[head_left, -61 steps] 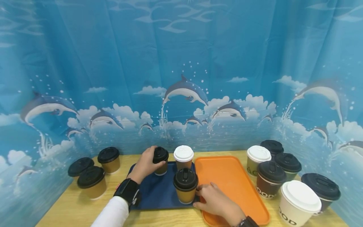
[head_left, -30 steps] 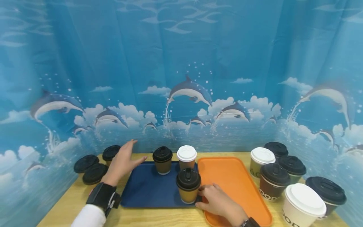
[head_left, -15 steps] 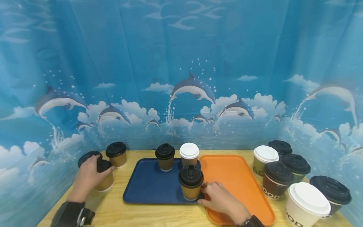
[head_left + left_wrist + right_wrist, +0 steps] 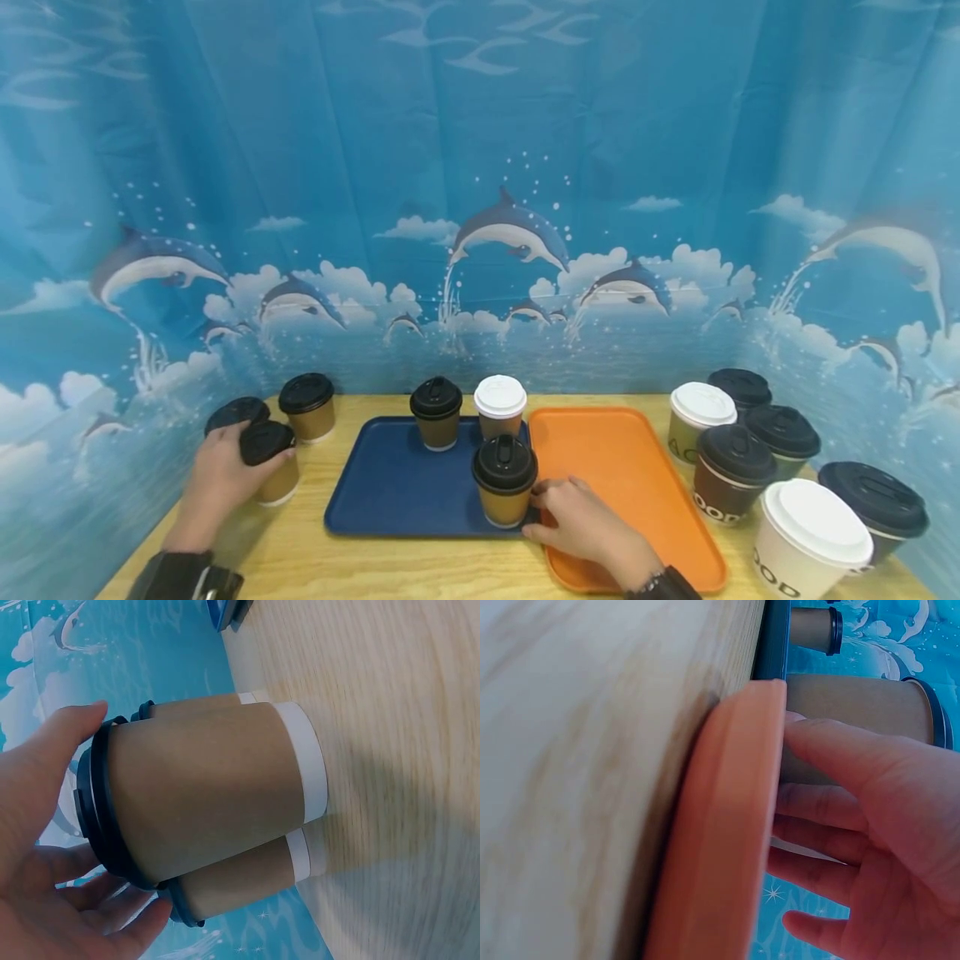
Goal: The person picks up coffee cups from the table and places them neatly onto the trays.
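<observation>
Brown below a black lid [image 4: 267, 442], the near-left cup [image 4: 281, 483] stood upright on the wooden table [image 4: 390, 567]; the left-wrist view added its pale base [image 4: 304, 761] and the side of a second cup [image 4: 240, 889] behind, of which the head view showed chiefly the lid. Only the head view set out the blue tray [image 4: 397, 500] and the orange tray [image 4: 600, 467] side by side. The left hand [image 4: 219, 475] met the near-left cup from its left, thumb and fingers curved about opposite sides of the lid; their pressure could not be judged. The right hand [image 4: 581, 525] lay over the orange tray's left edge, thumb and fingers apart, just beside the middle cup [image 4: 504, 505], which stood at the blue tray's near right corner. In the right-wrist view the orange rim hid the fingertips and part of that cup, leaving contact uncertain. The middle cup partly covered the white-lidded cup [image 4: 501, 425] behind it.
</observation>
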The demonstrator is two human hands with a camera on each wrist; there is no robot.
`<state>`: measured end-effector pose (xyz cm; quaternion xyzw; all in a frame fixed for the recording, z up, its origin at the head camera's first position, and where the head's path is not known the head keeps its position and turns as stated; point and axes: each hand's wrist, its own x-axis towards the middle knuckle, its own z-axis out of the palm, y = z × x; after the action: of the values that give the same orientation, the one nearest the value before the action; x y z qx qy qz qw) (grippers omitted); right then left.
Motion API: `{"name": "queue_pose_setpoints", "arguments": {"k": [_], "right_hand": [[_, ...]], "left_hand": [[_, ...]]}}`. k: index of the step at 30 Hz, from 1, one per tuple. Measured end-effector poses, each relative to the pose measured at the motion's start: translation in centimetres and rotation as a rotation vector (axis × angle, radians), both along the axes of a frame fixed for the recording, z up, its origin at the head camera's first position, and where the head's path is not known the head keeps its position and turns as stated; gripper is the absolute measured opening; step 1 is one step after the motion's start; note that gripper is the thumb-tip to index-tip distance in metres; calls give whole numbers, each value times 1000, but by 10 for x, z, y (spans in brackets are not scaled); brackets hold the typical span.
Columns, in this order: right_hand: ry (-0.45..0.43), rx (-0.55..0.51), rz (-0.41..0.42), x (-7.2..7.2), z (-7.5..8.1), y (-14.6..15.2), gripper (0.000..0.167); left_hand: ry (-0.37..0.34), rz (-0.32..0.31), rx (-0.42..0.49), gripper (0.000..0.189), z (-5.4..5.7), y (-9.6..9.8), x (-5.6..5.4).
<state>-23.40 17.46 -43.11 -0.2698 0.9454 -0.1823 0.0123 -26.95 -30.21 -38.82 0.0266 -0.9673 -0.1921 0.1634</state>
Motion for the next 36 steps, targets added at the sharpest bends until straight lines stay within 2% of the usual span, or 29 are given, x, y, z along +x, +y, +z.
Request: {"name": "queue_pose_setpoints", "arguments": {"k": [4,7,12,20,30,36], "right_hand": [[-2,-3,1,1,1,0,37],[7,-10,7,1,1,-1,36],[5,-15,3,2,2,-1,36],[-7,-9,-10,2,2,-2,38],[-8,-10,-9,2,2,-2,38],[-5,-19,-7,3,3,-2,36]], "left_hand": [[-41,-11,-13,105,3,-1,2],[-44,-28,-22,104,4,0,3],[-10,-54,-24,100,2,2,3],[7,-53,29,102,-1,0,3],[58,-70,3,106,3,9,4],[108,-111,-3,100,8,23,4]]}}
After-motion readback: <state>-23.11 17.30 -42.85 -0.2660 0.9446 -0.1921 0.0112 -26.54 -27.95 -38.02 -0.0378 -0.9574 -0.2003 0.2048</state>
